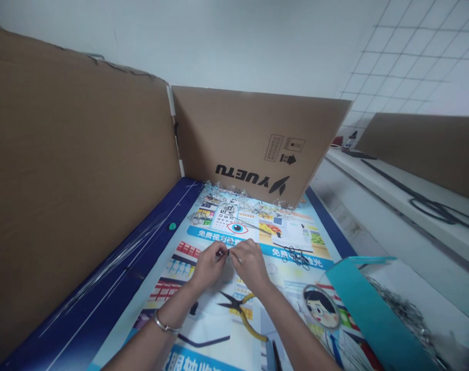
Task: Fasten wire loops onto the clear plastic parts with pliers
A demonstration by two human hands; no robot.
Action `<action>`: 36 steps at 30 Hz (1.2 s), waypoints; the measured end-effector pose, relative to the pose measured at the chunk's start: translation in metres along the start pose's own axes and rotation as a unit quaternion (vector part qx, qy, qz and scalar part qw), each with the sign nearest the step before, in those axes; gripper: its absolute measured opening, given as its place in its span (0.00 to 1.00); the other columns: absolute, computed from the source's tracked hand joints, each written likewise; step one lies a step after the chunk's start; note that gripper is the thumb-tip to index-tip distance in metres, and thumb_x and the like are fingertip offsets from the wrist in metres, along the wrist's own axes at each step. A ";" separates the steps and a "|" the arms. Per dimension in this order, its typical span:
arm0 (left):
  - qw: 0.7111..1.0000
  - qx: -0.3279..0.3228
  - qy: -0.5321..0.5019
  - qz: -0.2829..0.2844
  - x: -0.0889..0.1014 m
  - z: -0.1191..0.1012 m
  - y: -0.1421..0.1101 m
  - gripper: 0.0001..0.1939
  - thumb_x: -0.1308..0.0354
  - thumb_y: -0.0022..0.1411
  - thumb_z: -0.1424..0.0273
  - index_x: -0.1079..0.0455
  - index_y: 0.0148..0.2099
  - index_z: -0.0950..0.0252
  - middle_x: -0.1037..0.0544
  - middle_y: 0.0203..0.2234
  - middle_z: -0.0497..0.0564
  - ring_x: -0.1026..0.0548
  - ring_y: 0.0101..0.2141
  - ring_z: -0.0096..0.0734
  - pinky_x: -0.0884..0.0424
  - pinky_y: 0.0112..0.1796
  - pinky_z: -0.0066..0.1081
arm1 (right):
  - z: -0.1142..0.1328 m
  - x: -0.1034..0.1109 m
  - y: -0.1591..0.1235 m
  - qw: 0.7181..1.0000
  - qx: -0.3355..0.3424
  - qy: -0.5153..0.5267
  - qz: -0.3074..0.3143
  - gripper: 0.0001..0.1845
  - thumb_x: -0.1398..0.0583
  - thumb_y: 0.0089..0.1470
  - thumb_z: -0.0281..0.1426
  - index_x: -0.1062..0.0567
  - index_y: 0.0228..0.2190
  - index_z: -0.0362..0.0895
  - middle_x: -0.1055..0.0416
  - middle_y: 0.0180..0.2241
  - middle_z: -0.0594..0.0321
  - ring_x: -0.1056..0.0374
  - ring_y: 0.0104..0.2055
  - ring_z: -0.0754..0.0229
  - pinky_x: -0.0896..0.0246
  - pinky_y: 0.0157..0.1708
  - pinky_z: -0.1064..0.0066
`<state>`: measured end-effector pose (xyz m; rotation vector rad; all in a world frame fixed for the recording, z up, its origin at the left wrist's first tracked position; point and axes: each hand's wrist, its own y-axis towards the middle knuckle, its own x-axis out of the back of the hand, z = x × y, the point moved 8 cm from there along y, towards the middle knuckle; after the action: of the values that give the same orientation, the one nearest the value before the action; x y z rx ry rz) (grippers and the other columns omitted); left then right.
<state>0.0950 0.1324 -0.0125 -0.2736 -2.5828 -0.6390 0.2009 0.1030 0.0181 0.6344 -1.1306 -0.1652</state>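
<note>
My left hand (pixel 208 265) and my right hand (pixel 250 264) meet over the middle of the printed table cover (pixel 214 319). Fingertips on both sides pinch together around a small dark piece (pixel 228 252), too small to name and mostly hidden by the fingers. Just below the hands lie open-jawed pliers (pixel 242 315) with yellow handles. A thin dark bent strip (pixel 203 342) rests left of them, under my left wrist. Close to my right forearm is part of a second tool (pixel 273 355), blue and dark.
Thin dark wire-like loops (pixel 297 257) lie beyond my right hand. Clear and metallic bits (pixel 253 203) are scattered at the back. A teal box (pixel 373 309) with shiny pieces stands at right. Cardboard panels (pixel 234 129) wall the back and left. A green dot-like object (pixel 172 226) sits left.
</note>
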 end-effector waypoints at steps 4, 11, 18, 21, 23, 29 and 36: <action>1.000 0.000 -0.007 -0.003 0.000 0.000 -0.001 0.05 0.52 0.54 0.77 0.38 0.32 0.63 0.31 0.25 0.44 0.32 0.27 0.26 0.36 0.32 0.26 | 0.006 0.002 0.000 0.999 0.040 -0.017 0.001 0.07 0.43 0.52 0.26 0.27 0.25 0.44 0.32 0.26 0.62 0.43 0.35 0.59 0.52 0.35 0.67; 0.999 -0.025 -0.019 0.016 -0.004 -0.003 -0.001 0.09 0.55 0.52 0.81 0.39 0.32 0.63 0.32 0.26 0.45 0.33 0.29 0.26 0.36 0.33 0.26 | 0.012 0.004 0.002 0.993 0.106 -0.036 0.020 0.12 0.46 0.54 0.26 0.30 0.21 0.43 0.35 0.24 0.62 0.45 0.34 0.60 0.54 0.35 0.67; 0.998 -0.034 -0.037 0.035 -0.006 -0.007 0.001 0.11 0.57 0.51 0.83 0.41 0.33 0.64 0.33 0.27 0.45 0.34 0.29 0.25 0.37 0.33 0.26 | 0.012 0.008 0.005 0.989 0.129 -0.050 0.057 0.09 0.45 0.55 0.27 0.30 0.24 0.43 0.35 0.25 0.62 0.44 0.35 0.60 0.53 0.34 0.67; 0.998 -0.034 -0.038 0.034 -0.006 -0.006 0.001 0.11 0.57 0.50 0.84 0.41 0.33 0.64 0.34 0.27 0.45 0.35 0.29 0.25 0.37 0.32 0.26 | 0.012 0.006 0.005 0.986 0.132 -0.075 0.065 0.08 0.45 0.54 0.27 0.30 0.24 0.43 0.35 0.25 0.62 0.44 0.35 0.59 0.54 0.34 0.66; 0.998 -0.031 -0.036 0.034 -0.006 -0.006 0.002 0.11 0.57 0.50 0.84 0.41 0.32 0.64 0.34 0.27 0.45 0.35 0.29 0.26 0.37 0.32 0.26 | 0.012 0.004 0.004 0.984 0.139 -0.085 0.067 0.07 0.44 0.54 0.27 0.30 0.24 0.44 0.35 0.26 0.62 0.45 0.34 0.59 0.54 0.34 0.66; 0.998 -0.030 -0.032 0.043 -0.008 -0.002 0.002 0.11 0.56 0.51 0.83 0.41 0.33 0.64 0.33 0.27 0.45 0.34 0.30 0.26 0.37 0.33 0.26 | 0.015 0.002 0.002 0.983 0.155 -0.083 0.057 0.05 0.43 0.52 0.27 0.30 0.25 0.43 0.35 0.26 0.61 0.45 0.35 0.59 0.54 0.34 0.66; 0.998 -0.032 -0.038 0.045 -0.008 -0.004 0.003 0.12 0.57 0.50 0.84 0.40 0.32 0.64 0.33 0.25 0.44 0.34 0.28 0.25 0.37 0.31 0.25 | 0.013 -0.002 0.003 0.989 0.133 -0.049 0.049 0.07 0.43 0.50 0.24 0.31 0.22 0.43 0.36 0.24 0.63 0.45 0.34 0.60 0.52 0.34 0.67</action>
<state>0.1038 0.1326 -0.0120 -0.4400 -2.6074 -0.6916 0.1882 0.1012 0.0217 0.8118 -1.2877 0.0409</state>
